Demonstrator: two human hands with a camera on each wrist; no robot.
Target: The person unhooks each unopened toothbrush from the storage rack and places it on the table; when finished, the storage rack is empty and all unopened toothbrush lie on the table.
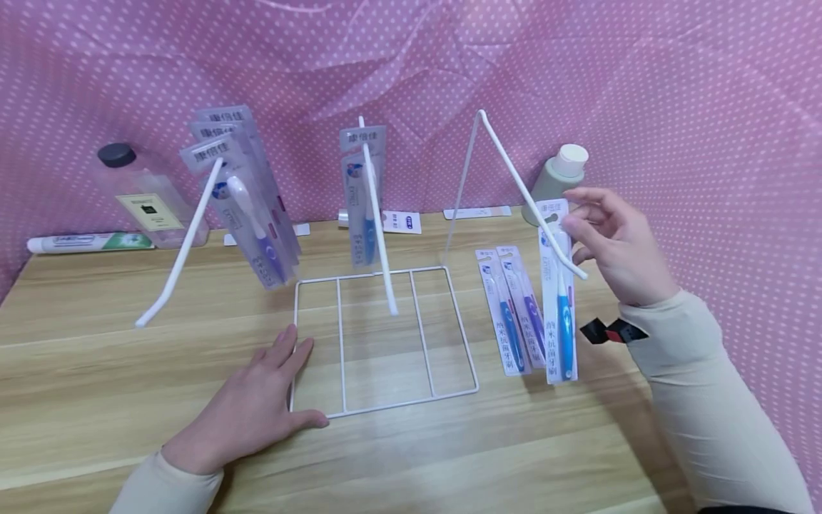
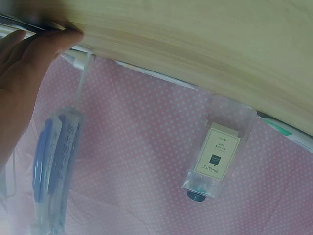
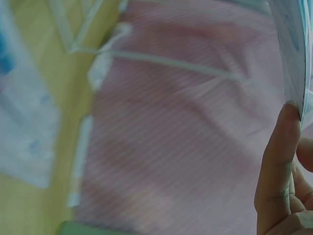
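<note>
My right hand point(image 1: 619, 246) pinches the top of a packaged toothbrush point(image 1: 565, 335) with a blue handle, by the right prong point(image 1: 514, 171) of a white wire rack point(image 1: 401, 404). The prong's tip crosses in front of the card; I cannot tell whether it passes through the hang hole. In the right wrist view, fingertips point(image 3: 288, 115) grip the card's edge point(image 3: 291, 54). My left hand point(image 1: 247, 407) rests, fingers spread, at the left side of the rack's base. Several toothbrush packs point(image 1: 257, 228) hang on the left prong, and others point(image 1: 354, 193) on the middle one.
Two packaged toothbrushes point(image 1: 507, 314) lie on the wooden table point(image 1: 514, 442) right of the rack. Behind stand a pink bottle point(image 1: 154, 207) and a green bottle point(image 1: 561, 175). Toothpaste tubes point(image 1: 90, 243) lie along the pink dotted curtain point(image 1: 411, 57).
</note>
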